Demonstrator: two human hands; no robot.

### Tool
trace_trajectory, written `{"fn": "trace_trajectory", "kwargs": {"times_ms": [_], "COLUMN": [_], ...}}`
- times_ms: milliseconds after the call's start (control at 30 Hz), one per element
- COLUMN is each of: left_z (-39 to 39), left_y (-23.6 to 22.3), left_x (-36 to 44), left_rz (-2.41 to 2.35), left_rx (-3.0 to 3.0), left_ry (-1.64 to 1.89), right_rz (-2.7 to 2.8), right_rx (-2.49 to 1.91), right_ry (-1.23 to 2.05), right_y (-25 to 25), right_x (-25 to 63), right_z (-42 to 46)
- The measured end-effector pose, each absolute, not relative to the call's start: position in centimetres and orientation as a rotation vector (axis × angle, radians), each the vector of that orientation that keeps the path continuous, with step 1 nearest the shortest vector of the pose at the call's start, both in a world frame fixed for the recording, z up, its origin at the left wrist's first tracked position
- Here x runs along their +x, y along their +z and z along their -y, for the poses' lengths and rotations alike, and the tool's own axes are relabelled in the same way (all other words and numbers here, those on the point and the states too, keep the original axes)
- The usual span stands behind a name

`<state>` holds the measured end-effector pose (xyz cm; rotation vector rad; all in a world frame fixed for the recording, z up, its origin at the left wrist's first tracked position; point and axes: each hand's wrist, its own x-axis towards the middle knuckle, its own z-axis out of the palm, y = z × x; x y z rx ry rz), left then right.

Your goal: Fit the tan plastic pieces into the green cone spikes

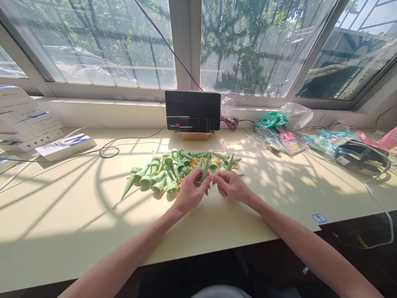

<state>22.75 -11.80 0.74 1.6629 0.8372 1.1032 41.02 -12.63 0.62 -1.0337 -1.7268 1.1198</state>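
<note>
My left hand [191, 189] is closed around a pale green plastic cone-shaped spike [204, 170], which points up and tilts slightly right. Thumb and fingers pinched together, my right hand [231, 185] meets the left fingertips near the spike's lower end. Whatever the right fingers hold is too small or hidden to make out. Just beyond both hands lies a pile of similar green spikes [158, 176] with wide ribbed caps. Small tan pieces [198, 163] are scattered among them. Another green spike [230, 162] sticks up right behind my right hand.
A dark tablet [192, 105] and a phone [194, 125] lean on a cardboard stand [194, 136]. White boxes [27, 120] are stacked at left, with a cable [108, 152] nearby. Plastic bags [291, 140] and a black cable-wrapped item [361, 157] lie at right.
</note>
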Motion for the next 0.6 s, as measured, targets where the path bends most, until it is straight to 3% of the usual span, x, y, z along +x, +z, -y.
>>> {"fn": "trace_trajectory", "kwargs": {"times_ms": [600], "left_z": [11.84], "left_y": [1.31], "left_x": [22.88], "left_rz": [-0.829], "left_rx": [1.593], "left_ry": [1.115], "right_rz": [1.804], "right_rx": [-1.035], "right_ry": [1.030], "right_y": [0.56], "right_x": [40.93], "right_z": [12.80]}}
